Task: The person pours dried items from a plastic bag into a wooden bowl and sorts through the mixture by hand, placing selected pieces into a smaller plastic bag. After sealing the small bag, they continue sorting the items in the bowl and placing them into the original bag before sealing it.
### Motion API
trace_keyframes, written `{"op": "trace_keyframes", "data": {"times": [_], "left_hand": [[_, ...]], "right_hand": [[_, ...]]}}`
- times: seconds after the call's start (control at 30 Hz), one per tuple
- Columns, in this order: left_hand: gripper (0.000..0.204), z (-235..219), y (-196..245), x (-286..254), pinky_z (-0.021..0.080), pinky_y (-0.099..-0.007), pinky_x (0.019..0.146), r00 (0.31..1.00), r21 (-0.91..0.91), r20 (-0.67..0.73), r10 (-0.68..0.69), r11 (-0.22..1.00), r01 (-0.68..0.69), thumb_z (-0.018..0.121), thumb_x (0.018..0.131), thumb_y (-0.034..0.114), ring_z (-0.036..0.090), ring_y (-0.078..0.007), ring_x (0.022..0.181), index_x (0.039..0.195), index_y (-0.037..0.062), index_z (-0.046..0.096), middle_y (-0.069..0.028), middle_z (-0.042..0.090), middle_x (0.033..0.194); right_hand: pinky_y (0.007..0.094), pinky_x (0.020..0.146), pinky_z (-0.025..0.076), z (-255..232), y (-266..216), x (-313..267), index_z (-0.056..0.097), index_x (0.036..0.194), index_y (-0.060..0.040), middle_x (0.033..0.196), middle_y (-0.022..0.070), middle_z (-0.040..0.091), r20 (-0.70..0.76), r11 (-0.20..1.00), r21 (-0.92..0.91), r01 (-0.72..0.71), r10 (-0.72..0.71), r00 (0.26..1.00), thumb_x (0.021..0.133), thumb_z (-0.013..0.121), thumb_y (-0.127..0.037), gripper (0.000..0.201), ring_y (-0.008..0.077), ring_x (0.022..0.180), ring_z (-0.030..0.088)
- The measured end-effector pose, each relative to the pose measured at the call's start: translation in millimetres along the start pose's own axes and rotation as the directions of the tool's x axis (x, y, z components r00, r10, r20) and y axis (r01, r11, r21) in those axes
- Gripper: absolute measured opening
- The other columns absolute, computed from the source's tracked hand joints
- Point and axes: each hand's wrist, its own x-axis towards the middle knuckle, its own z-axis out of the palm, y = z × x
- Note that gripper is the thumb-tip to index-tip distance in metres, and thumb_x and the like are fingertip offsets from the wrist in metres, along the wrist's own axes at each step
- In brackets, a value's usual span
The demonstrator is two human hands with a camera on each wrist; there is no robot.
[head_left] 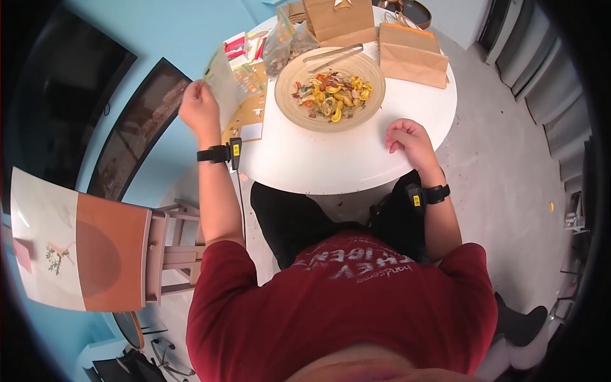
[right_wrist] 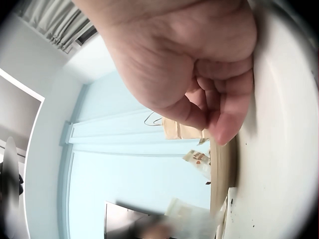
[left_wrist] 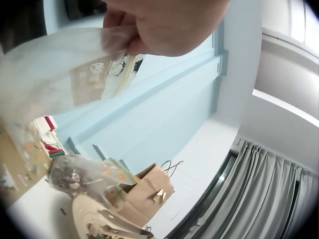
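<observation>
My left hand [head_left: 198, 107], raised at the left of the round white table [head_left: 305, 167], pinches the top of a translucent plastic zip bag [left_wrist: 50, 74]. The bag hangs down over a brown sheet with pictures on it. My right hand [head_left: 410, 141] rests at the near right of the tabletop, fingers loosely curled and nothing in them. Between the hands, farther back, stands a wide wooden plate [head_left: 285, 105] with a heap of yellow, red and brown pieces [head_left: 337, 95]. Metal tongs [head_left: 334, 58] lie across its far rim.
A second clear bag [head_left: 277, 62] with brownish contents stands beside the plate at the back left. Two brown paper bags, one tall [head_left: 340, 22] and one lower [head_left: 414, 60], stand at the back. A wooden stool-like stand [head_left: 178, 248] is left of the person.
</observation>
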Motion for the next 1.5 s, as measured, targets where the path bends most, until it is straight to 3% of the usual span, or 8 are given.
{"op": "trace_keyframes", "data": {"times": [0.2,0.3,0.57,0.8,0.93,1.13,1.33,1.5], "left_hand": [[0.024,32.9,8.7,-19.9,0.057,-0.0387,0.07,0.988,0.115,0.068,0.138,0.983,-0.145,0.067,0.093,0.013,0.073,-0.0322,0.076,0.115,0.0091,0.077,-0.016,0.076,0.089],[0.031,39.9,25.0,-14.0,0.057,-0.0387,0.07,0.995,0.165,0.089,0.04,0.985,-0.054,0.068,0.093,0.014,0.074,-0.0307,0.076,0.123,0.0087,0.073,-0.0162,0.075,0.084],[0.045,63.6,26.5,0.6,0.056,-0.0422,0.066,0.946,0.396,0.114,0.303,0.859,-0.323,0.063,0.091,0.004,0.072,-0.0318,0.073,0.136,0.0081,0.064,-0.0128,0.075,0.087],[0.058,68.9,19.1,-4.6,0.053,-0.0439,0.101,0.662,0.244,0.282,0.694,0.615,-0.75,0.06,0.084,-0.005,0.069,-0.0324,0.111,0.14,0.0075,0.06,-0.0171,0.071,0.124],[0.063,73.1,-10.0,-35.9,0.051,-0.0463,0.108,0.631,0.15,0.536,0.56,0.673,-0.725,0.056,0.086,-0.007,0.069,-0.0334,0.11,0.146,0.0076,0.054,-0.0172,0.072,0.121],[0.056,65.9,5.1,-46.1,0.059,-0.0456,0.088,0.57,0.362,0.821,-0.016,0.787,-0.499,0.067,0.086,0.019,0.072,-0.0404,0.099,0.141,0.0099,0.061,-0.0229,0.075,0.096],[0.041,90.7,22.3,-24.5,0.057,-0.0501,0.08,0.619,0.264,0.784,0.038,0.883,-0.388,0.069,0.087,0.034,0.072,-0.0416,0.089,0.111,0.0004,0.071,-0.0248,0.074,0.092],[0.061,137.0,71.2,-2.9,0.056,-0.0513,0.084,0.71,0.124,0.685,0.166,0.933,-0.338,0.072,0.089,0.049,0.071,-0.0417,0.095,0.122,-0.0024,0.07,-0.0255,0.074,0.099]], "right_hand": [[0.0274,0.066,0.057,-3.4,1.8,0.1,0.066,0.1,0.0029,0.088,0.0104,0.071,-0.007,0.999,0.044,0.006,-0.006,1.0,0.094,0.064,-0.002,0.008,0.0169,0.073,0.069],[0.0274,0.066,0.057,-4.6,1.0,-0.4,0.066,0.1,0.0032,0.088,0.0109,0.071,-0.016,0.998,0.056,0.002,-0.002,1.0,0.095,0.065,-0.003,0.009,0.0168,0.073,0.069],[0.028,0.066,0.057,-10.8,0.3,1.2,0.066,0.101,0.0032,0.088,0.0115,0.071,-0.019,0.987,0.162,-0.012,0.015,1.0,0.095,0.065,-0.003,0.008,0.0169,0.071,0.068],[0.0285,0.066,0.058,-14.5,3.1,0.8,0.066,0.101,0.0027,0.089,0.0115,0.071,0.018,0.973,0.231,-0.004,0.0,1.0,0.096,0.064,-0.002,0.007,0.0182,0.074,0.069],[0.029,0.067,0.058,-14.7,2.3,0.3,0.066,0.102,0.0027,0.091,0.0119,0.071,0.011,0.973,0.231,-0.011,0.009,1.0,0.097,0.064,-0.002,0.007,0.0187,0.076,0.07],[0.0293,0.067,0.058,-17.2,3.7,1.2,0.066,0.103,0.0029,0.091,0.0125,0.072,0.028,0.972,0.236,-0.013,0.006,1.0,0.098,0.063,-0.002,0.008,0.019,0.077,0.071],[0.0295,0.067,0.058,-17.4,4.0,2.0,0.066,0.103,0.0029,0.092,0.0126,0.072,0.031,0.967,0.253,-0.008,0.001,1.0,0.098,0.063,-0.003,0.008,0.0191,0.077,0.071],[0.0297,0.068,0.059,-17.8,4.4,1.3,0.066,0.103,0.0029,0.092,0.0124,0.072,0.028,0.964,0.266,-0.006,-0.002,1.0,0.098,0.063,-0.002,0.008,0.019,0.077,0.071]]}}
